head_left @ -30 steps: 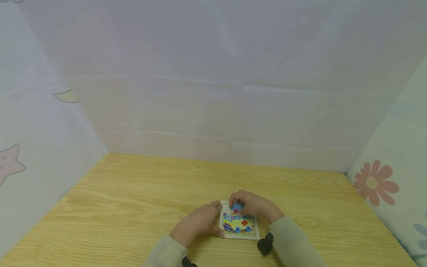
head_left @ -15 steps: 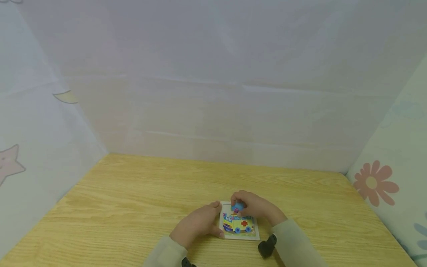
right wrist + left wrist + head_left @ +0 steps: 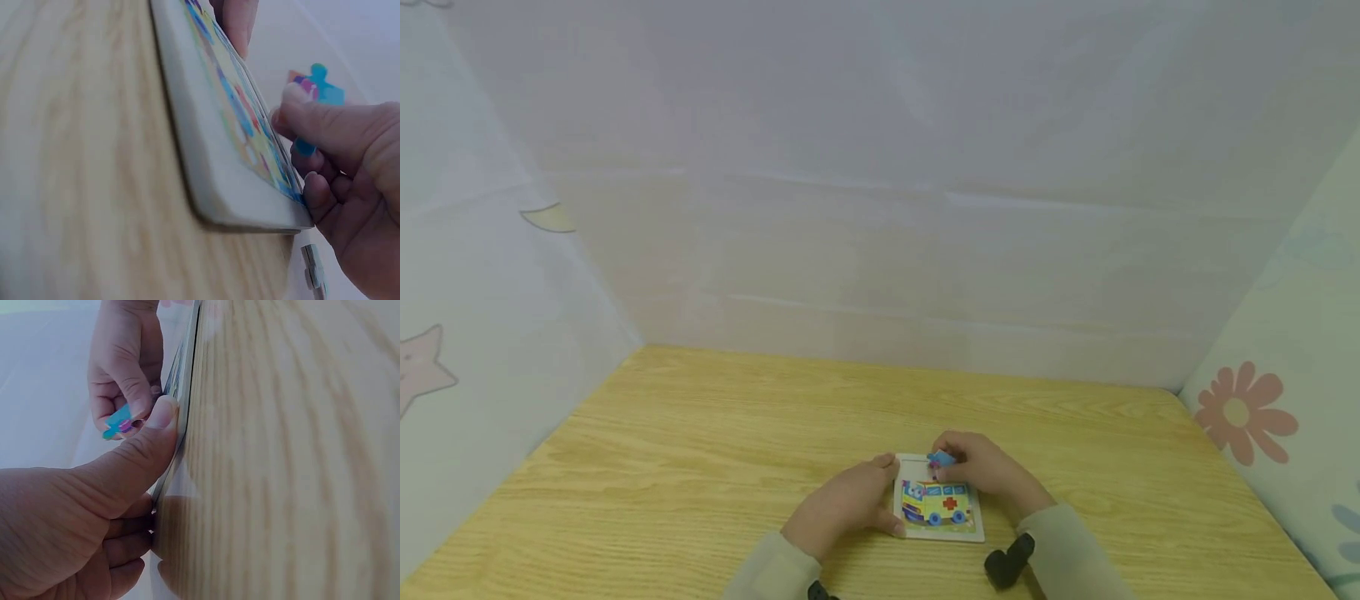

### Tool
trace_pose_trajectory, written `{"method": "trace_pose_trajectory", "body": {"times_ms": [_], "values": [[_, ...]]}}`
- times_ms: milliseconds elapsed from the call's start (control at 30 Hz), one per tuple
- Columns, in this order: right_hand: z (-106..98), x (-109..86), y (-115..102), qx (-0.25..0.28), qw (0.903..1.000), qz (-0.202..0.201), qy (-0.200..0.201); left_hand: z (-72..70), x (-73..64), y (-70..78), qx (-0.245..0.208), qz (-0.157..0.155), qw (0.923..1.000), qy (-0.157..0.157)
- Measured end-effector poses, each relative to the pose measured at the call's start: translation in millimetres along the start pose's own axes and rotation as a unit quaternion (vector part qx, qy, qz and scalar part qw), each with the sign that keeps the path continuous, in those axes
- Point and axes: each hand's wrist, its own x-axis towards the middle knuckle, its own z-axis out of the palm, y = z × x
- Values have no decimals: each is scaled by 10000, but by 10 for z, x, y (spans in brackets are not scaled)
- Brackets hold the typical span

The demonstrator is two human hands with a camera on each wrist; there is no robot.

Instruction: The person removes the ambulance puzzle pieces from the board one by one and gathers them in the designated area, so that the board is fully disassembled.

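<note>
A square jigsaw board (image 3: 943, 536) with a pale frame lies on the table, its lower part showing a yellow ambulance with a red cross. My left hand (image 3: 844, 505) grips the board's left side, thumb at the near corner and fingers along the far part. Over the board's upper half, my right hand (image 3: 988, 473) pinches a blue puzzle piece (image 3: 942, 457) between thumb and fingers. In the right wrist view the piece (image 3: 329, 94) stands tilted, its rounded tab upward and pink and orange patches by the thumb. Part of the board's upper right is hidden under the right hand.
Beyond the board in the right wrist view, another small puzzle piece (image 3: 314, 272) lies on the table. The wooden table (image 3: 737, 417) runs back to a pale cloth wall (image 3: 880, 250), with printed cloth at both sides. Black wrist devices (image 3: 1007, 562) sit by the sleeves.
My right hand has shifted slightly right with the blue puzzle piece, which has turned in the fingers. More of the ambulance picture now shows. The left hand and board stay in place.
</note>
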Motion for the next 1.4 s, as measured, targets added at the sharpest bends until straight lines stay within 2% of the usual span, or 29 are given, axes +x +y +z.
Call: {"method": "trace_pose_trajectory", "body": {"times_ms": [100, 267, 433, 733, 1100, 1233, 1400], "values": [[3, -9, -9, 416, 9991, 54, 84, 3, 6, -5, 20, 5, 10000, 13], [-14, -43, -41, 570, 9973, 253, 384, 11, 18, -14, 68, 50, 10000, 46], [-62, -94, -53, 431, 9951, 445, 772, 16, 15, -9, 62, 68, 9999, 58], [-164, -218, 6, -109, 9925, -45, 1219, 12, -2, -7, 93, 34, 9999, 16], [-307, -446, 96, 224, 9919, -60, 1246, 0, -7, -3, 124, 50, 9999, 6], [-362, -516, 173, 402, 9894, 26, 1397, 4, -4, -8, 133, 58, 9999, 2], [-419, -585, 299, 250, 9831, 285, 1788, 4, -6, -6, 137, 76, 9999, -1]]}}
